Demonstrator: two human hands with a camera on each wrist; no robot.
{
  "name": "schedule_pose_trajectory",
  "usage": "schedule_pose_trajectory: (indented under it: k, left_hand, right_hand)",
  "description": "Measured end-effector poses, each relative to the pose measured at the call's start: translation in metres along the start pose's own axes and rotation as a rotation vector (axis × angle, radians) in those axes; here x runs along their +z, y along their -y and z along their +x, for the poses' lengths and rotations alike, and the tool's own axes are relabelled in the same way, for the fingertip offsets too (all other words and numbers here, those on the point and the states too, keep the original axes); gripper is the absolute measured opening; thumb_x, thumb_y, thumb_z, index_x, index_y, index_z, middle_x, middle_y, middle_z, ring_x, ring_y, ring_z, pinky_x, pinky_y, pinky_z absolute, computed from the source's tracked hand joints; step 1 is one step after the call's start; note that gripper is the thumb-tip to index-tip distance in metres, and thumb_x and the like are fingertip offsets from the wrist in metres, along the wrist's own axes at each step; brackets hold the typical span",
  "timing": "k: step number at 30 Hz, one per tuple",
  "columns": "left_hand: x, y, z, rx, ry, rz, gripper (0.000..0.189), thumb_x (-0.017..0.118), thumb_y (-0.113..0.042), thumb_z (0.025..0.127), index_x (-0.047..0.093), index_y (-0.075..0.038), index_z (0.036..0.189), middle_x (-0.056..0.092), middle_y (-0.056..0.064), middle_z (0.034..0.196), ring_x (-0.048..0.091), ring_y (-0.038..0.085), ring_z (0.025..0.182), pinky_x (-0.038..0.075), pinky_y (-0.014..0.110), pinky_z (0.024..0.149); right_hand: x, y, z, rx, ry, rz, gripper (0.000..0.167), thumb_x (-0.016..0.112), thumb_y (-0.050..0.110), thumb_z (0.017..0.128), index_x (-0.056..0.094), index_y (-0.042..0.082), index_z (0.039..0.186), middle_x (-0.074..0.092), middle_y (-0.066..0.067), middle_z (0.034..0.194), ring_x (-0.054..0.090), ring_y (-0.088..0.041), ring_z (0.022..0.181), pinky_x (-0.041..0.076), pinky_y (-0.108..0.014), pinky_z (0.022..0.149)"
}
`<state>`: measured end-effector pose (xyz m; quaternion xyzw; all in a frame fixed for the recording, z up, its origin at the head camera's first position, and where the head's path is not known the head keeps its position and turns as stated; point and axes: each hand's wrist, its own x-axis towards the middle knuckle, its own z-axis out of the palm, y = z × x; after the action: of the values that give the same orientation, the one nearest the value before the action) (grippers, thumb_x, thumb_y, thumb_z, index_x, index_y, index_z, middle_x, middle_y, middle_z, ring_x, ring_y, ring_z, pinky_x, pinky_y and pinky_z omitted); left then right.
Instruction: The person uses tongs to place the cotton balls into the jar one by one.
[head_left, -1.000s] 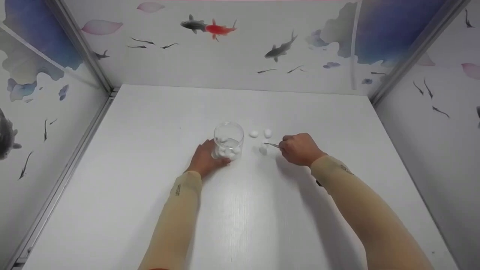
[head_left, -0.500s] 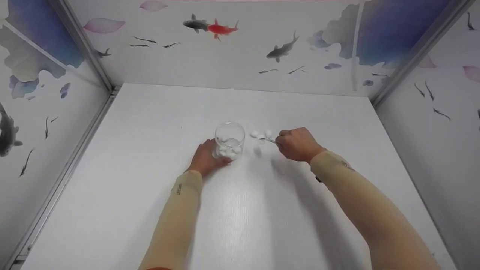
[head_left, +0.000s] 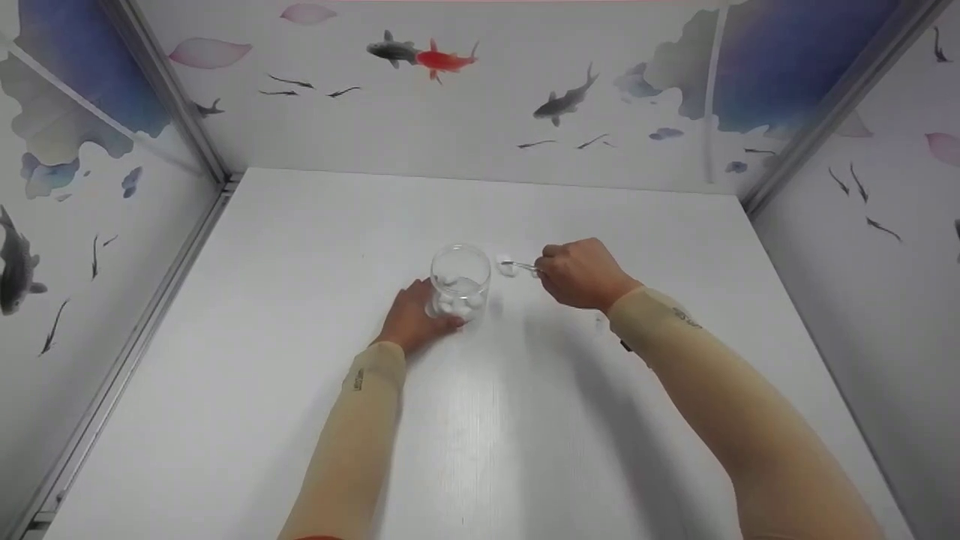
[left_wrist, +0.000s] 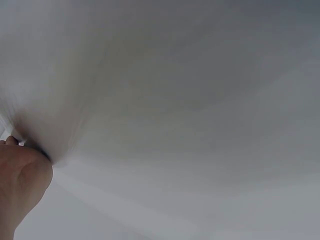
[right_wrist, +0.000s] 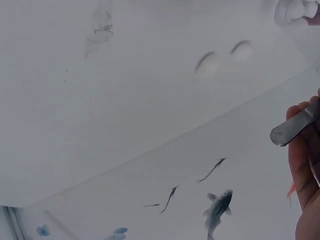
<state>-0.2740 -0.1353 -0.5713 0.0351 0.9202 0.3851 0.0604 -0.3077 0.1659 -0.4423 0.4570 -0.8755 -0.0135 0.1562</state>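
In the head view my left hand [head_left: 418, 319] rests around the lower left side of a clear, open-topped plastic jar [head_left: 460, 262] with several white cotton balls [head_left: 455, 306] at its bottom. My right hand [head_left: 585, 274] pinches metal tweezers [head_left: 523, 265], their tips pointing left toward the jar. A white cotton ball [head_left: 504, 259] appears at the tips, overlapping another on the table behind. In the right wrist view, two cotton balls [right_wrist: 206, 64] lie on the table, and the rounded end of the tweezers [right_wrist: 290, 130] sticks out of my hand [right_wrist: 305, 165].
The white table [head_left: 300, 247] is enclosed by panels with painted fish [head_left: 566, 97] at the back and both sides. Metal posts [head_left: 187, 112] stand at the corners. Mostly blurred grey fills the left wrist view, with part of my left hand [left_wrist: 22, 175] at its edge.
My right hand has moved left and away from me, carrying the tweezers and the cotton ball at their tips toward the jar. The left hand and the jar stay in place.
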Motion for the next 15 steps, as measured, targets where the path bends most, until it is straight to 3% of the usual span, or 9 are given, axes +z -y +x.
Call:
schedule_pose_trajectory:
  k: [8,15]
  left_hand:
    - [0.001,-0.001,-0.001,0.003,-0.019,-0.017,0.102,0.084,-0.055,0.074,0.037,-0.013,0.155,0.038,0.009,0.156,0.024,0.028,0.147,0.006,0.037,0.123]
    - [0.001,-0.003,-0.002,-0.037,-0.018,-0.024,0.102,0.083,-0.055,0.074,0.036,-0.017,0.156,0.037,0.005,0.158,0.021,0.024,0.149,0.005,0.034,0.123]
  right_hand:
    - [-0.002,0.008,0.016,-0.04,-0.046,0.001,0.011,0.065,0.009,0.091,0.075,0.007,0.086,0.066,-0.004,0.072,0.053,-0.015,0.05,0.05,-0.032,0.042]
    - [0.002,0.016,0.024,-0.074,-0.028,-0.013,0.011,0.065,0.009,0.09,0.074,0.008,0.084,0.065,-0.003,0.072,0.054,-0.015,0.05,0.05,-0.033,0.042]
